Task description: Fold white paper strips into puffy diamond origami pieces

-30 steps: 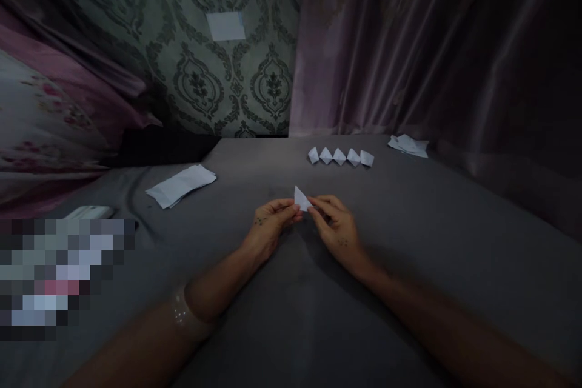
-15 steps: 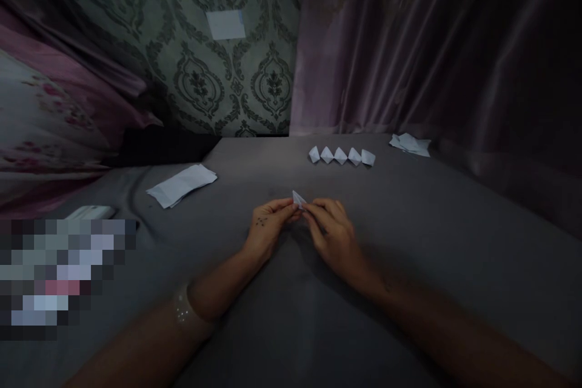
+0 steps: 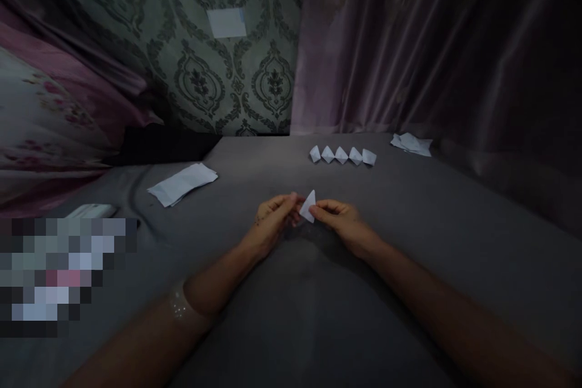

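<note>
Pinched by the right hand at three o'clock from the left hand, whose grip I cannot tell, the folded paper seems light and crushable, best held at its edges.

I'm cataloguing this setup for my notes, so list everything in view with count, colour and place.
Folded paper triangle: one, white, in the right hand
Folded paper pieces: five, white, in a row beyond the hands
Paper stack: one, white, left
Paper pile: one, white, far right
Rectangle: one, whitish, on wall
Wall: one, patterned grey-green, back
Curtain: pinkish-purple, right; count unclear
Floral fabric: one, pink and white, left
Dark item: one, black, back left
Pale object: one, whitish, left, partly pixelated over
Covered surface: one, grey, below
Band: one, pale, left forearm
Left hand: one, beside the triangle, contact unclear
Right hand: one, pinching the triangle
</note>
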Action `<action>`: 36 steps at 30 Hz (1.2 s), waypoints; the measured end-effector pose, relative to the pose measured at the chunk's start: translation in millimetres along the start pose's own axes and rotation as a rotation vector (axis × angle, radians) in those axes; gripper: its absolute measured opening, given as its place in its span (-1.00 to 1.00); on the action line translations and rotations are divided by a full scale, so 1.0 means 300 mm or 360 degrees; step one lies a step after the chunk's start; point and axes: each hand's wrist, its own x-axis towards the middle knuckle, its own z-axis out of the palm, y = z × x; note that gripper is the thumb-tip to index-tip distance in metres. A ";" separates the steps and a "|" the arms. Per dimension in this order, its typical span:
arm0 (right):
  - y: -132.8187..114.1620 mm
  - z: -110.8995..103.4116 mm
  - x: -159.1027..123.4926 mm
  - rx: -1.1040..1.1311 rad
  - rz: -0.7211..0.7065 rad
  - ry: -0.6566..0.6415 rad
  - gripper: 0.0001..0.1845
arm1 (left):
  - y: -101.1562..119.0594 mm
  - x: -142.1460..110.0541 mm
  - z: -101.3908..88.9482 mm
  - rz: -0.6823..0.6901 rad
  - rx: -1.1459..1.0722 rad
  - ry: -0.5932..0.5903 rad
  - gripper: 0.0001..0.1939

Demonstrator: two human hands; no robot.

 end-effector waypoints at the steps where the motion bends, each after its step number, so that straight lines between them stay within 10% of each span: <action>1: -0.002 -0.003 0.000 0.0049 0.0015 -0.0065 -0.72 | 0.001 0.002 -0.002 -0.0113 -0.0137 -0.0063 -0.60; 22: -0.042 -0.063 -0.008 -0.0158 -0.0124 -0.0605 -0.67 | 0.042 -0.027 -0.031 -0.0629 -0.0202 -0.0801 -0.72; 36: -0.007 -0.090 0.015 -0.0292 0.0050 -0.0381 -0.68 | 0.001 0.020 -0.052 -0.0164 0.0448 -0.0358 -0.77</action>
